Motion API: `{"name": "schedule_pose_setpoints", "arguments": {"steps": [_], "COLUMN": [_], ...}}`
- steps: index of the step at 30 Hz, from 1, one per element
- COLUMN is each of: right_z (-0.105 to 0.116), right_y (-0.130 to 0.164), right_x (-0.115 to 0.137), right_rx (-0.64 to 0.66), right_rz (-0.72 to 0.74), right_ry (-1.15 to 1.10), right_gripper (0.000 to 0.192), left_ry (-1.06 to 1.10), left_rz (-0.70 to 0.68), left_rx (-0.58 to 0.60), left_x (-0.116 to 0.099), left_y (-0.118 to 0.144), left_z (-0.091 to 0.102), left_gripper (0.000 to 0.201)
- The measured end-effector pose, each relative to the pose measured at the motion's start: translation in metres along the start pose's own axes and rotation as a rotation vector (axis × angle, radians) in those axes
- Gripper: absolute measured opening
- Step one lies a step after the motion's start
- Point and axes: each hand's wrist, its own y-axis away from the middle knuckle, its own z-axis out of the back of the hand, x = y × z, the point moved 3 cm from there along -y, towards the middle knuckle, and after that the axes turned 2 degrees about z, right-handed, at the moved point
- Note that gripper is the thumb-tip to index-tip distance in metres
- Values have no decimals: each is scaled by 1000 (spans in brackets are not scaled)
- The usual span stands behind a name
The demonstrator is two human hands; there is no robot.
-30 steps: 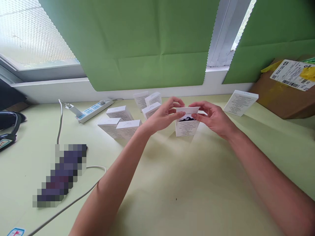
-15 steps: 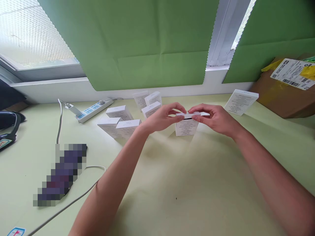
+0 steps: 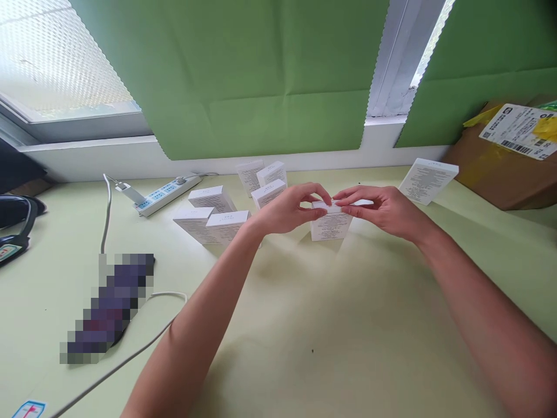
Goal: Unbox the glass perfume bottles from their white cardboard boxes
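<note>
The pale green tabletop [image 3: 369, 337] extends to the white sill [image 3: 322, 159]. Scalloped green blinds [image 3: 261, 75] hang above; daylight enters through the upper-left window [image 3: 61, 75].

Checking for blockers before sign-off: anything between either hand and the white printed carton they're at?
Nothing visible. The left hand and right hand both have fingers at the top of the white printed carton. Three similar cartons stand beyond the left hand, off to the left, not between.
</note>
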Motion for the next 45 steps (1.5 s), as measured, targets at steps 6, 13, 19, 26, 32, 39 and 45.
{"name": "schedule_pose_setpoints", "arguments": {"steps": [6,13,19,26,32,39,45], "right_z": [-1,-4,-13,-15,-14,-18,-19], "right_y": [-1,-1,-3,-5,-4,-3,-4], "right_x": [-1,-5,-24,-29,-27,-27,-27], "right_rx": [7,-1,15,36,5,18,53], "right_rz": [-9,-122,-244,-300,-268,-350,-368], "right_ry": [-1,-117,-356,-494,-413,-392,-461], "right_gripper": [20,33,32,33,36,41,40], "left_ry": [42,117,136,206,210,201,300], "left_rz": [-24,-14,-3,36,131,248,309], "left_rx": [-4,17,29,55,-22,-36,-1], "left_x": [3,6,9,10,15,11,7], "left_y": [0,0,-1,0,-1,-4,-5], "left_z": [1,1,0,0,-9,-23,-23], "left_gripper": [18,19,22,25,35,36,33]}}
